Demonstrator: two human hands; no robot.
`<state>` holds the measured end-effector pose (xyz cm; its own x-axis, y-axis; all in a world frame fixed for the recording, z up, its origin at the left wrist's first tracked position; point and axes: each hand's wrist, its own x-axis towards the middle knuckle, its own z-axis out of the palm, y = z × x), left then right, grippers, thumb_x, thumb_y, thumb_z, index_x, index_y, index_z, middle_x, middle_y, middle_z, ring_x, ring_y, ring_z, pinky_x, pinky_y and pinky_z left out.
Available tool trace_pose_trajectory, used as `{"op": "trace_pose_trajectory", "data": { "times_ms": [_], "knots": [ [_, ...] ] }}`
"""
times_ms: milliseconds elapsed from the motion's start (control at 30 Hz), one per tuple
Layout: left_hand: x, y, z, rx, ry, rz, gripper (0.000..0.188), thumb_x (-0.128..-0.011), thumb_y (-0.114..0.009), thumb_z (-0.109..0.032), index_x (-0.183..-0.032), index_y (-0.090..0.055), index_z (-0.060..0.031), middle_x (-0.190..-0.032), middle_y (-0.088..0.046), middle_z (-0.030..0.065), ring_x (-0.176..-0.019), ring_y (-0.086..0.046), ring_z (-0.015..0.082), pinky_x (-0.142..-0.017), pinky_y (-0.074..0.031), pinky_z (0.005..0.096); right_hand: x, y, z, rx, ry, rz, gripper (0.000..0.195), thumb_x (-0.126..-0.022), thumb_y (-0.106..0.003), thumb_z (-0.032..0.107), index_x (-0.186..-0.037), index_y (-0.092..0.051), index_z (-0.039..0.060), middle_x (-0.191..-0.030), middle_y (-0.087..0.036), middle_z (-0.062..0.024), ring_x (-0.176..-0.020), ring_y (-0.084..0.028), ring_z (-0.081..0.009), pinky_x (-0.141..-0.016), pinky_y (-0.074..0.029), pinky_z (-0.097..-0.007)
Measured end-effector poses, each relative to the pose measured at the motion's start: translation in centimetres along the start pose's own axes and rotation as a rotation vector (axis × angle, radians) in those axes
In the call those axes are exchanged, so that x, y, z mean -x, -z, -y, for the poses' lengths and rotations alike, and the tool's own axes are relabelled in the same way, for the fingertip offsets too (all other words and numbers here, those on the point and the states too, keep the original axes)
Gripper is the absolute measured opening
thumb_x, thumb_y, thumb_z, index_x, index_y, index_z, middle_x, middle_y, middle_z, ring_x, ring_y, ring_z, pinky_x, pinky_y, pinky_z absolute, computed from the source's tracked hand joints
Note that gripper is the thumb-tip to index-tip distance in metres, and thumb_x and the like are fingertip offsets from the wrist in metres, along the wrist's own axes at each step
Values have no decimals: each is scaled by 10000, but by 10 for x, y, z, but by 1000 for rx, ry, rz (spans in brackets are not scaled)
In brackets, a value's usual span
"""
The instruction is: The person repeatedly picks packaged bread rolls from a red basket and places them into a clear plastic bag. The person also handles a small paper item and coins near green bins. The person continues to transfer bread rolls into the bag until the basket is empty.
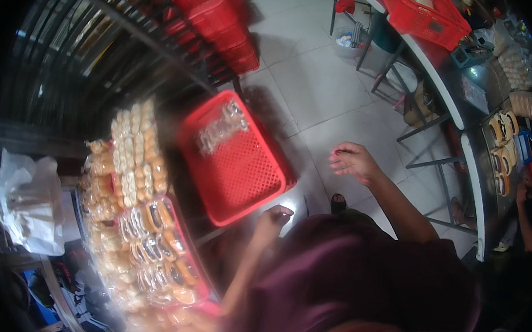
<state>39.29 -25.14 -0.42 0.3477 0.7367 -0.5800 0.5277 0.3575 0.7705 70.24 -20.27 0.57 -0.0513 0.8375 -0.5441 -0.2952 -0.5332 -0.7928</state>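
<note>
Both my hands hang in the air above the tiled floor. My left hand [273, 222], fingers loosely curled with nothing visible in them, is just below the near rim of a red plastic crate [243, 177]. Several wrapped breads [221, 127] lie towards the crate's far end. My right hand [353, 163] is farther right, its fingers apart and bent, holding nothing. Left of the crate, rows of plastic-wrapped filled buns [154, 250] and longer packs of bread rolls [138, 152] cover a display with a pink edge.
Stacked red crates [234, 43] stand beside a dark metal rack [145, 31]. At right, a white-edged table [446, 93] holds another red crate [422, 11] and filled buns [501, 159]; another person's arm [526, 212] is near it. A white plastic bag [28, 205] hangs at left.
</note>
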Motion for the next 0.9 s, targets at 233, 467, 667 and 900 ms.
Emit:
{"op": "trace_pose_trajectory", "data": {
  "times_ms": [233, 467, 667, 900],
  "knots": [
    [-112, -13, -64, 63, -123, -17, 168, -843, -600, -10, -998, -660, -33, -833, -626, 9, -703, -545, 76, -647, -457, 248, -53, 105, 66, -131, 66, -131, 117, -923, -569, 155, -1004, -603, 77, -946, -652, -65, -821, -640, -165, -700, -527, -313],
    [-265, 20, -104, -59, 65, 61, 317, -794, -599, -55, -1107, -612, -4, -911, -647, 63, -758, -601, 131, -692, -506, 287, -173, 131, 147, -156, 69, -66, 131, -912, -587, 146, -1018, -600, 69, -937, -645, -66, -808, -637, -176, -683, -531, -331],
    [-432, 50, -203, 203, -60, 179, 302, -829, -613, -38, -1129, -593, -4, -933, -634, 66, -816, -618, 146, -707, -529, 275, -270, 177, 259, -70, 26, -244, 148, -921, -573, 138, -1051, -569, 68, -943, -633, -85, -806, -635, -195, -679, -533, -344],
    [-602, 116, -360, -92, -239, 140, 263, -829, -571, 9, -1081, -628, -42, -855, -652, 77, -820, -667, 164, -705, -541, 300, -407, 236, 377, -187, 189, -314, 122, -917, -544, 104, -1033, -568, 74, -943, -626, -83, -800, -637, -206, -674, -541, -348]
  ]
}}
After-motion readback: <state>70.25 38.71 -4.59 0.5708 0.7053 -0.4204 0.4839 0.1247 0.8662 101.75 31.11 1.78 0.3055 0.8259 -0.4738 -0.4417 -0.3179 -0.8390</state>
